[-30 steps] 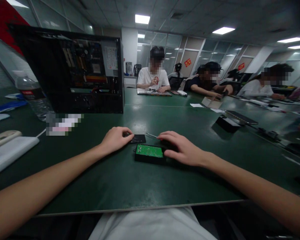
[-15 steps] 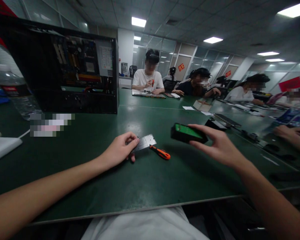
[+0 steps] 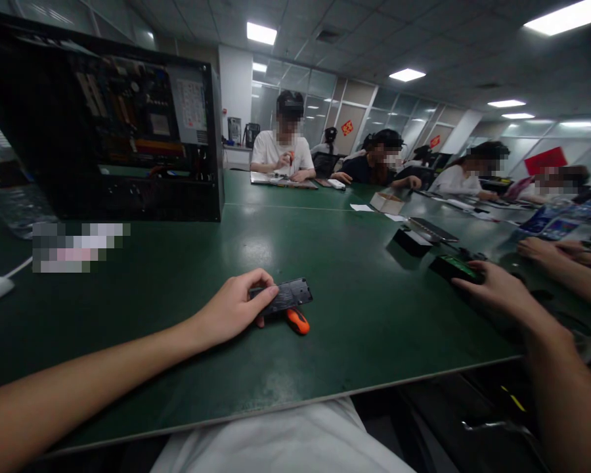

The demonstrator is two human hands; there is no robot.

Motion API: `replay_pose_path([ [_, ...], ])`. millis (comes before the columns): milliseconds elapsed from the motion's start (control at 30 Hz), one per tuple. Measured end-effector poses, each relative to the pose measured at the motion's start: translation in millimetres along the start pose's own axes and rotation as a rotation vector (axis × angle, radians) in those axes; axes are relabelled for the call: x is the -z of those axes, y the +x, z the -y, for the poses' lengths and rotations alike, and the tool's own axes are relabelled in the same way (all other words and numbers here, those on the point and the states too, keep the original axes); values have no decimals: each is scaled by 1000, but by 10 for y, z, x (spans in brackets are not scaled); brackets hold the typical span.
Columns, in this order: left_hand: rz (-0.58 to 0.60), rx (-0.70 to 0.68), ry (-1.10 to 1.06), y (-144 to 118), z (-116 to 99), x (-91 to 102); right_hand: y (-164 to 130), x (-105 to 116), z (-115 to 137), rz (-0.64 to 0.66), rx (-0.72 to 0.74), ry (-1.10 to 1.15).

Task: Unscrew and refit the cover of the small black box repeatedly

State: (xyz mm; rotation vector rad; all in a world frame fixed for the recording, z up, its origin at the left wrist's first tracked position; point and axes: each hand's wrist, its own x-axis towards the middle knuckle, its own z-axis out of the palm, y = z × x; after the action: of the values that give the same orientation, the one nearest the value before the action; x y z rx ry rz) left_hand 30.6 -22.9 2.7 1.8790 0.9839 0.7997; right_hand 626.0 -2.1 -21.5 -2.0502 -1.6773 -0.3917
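Note:
My left hand (image 3: pixel 234 302) is closed on a flat dark rectangular cover (image 3: pixel 294 294), with the thumb on top of it. From under the cover pokes the orange and black handle of a screwdriver (image 3: pixel 298 322). Its shaft is hidden, and I cannot tell whether my fingers grip it too. Out to the right, my right hand (image 3: pixel 505 289) grips a black box-like casing (image 3: pixel 448 268) with a green circuit board showing in its open face. The casing is low over the table or on it; which one I cannot tell.
An open computer case (image 3: pixel 162 131) stands at the left behind a plastic bottle (image 3: pixel 14 190). A small black box (image 3: pixel 412 242) and a dark flat device (image 3: pixel 433 229) lie near my right hand. Another person's hands (image 3: pixel 546 256) rest at the right. Co-workers sit across the green table (image 3: pixel 276 243).
My right hand has carried the casing right and lower, away from my left hand. The cover in my left hand has tilted and looks darker, covering more of the screwdriver. The view has shifted right.

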Motion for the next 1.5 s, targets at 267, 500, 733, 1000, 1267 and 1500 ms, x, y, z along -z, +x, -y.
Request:
replay_pose_path([
  [267,-13,-11,-69,-19,-28,6,-276,554,2645,434,373,758],
  [500,-17,-25,-92,-17,-39,-4,-455,244,3705,992,688,861],
  [733,-10,-55,28,-20,-38,3,-556,258,3567,1160,597,1010],
  [1000,32,-23,128,-9,-89,-7,-187,674,1773,-136,178,291],
  [1267,57,-39,203,-1,-102,-10,-75,187,489,-67,-224,-104],
  [1500,54,-71,210,-13,-108,-11,-104,147,485,-46,-214,-161],
])
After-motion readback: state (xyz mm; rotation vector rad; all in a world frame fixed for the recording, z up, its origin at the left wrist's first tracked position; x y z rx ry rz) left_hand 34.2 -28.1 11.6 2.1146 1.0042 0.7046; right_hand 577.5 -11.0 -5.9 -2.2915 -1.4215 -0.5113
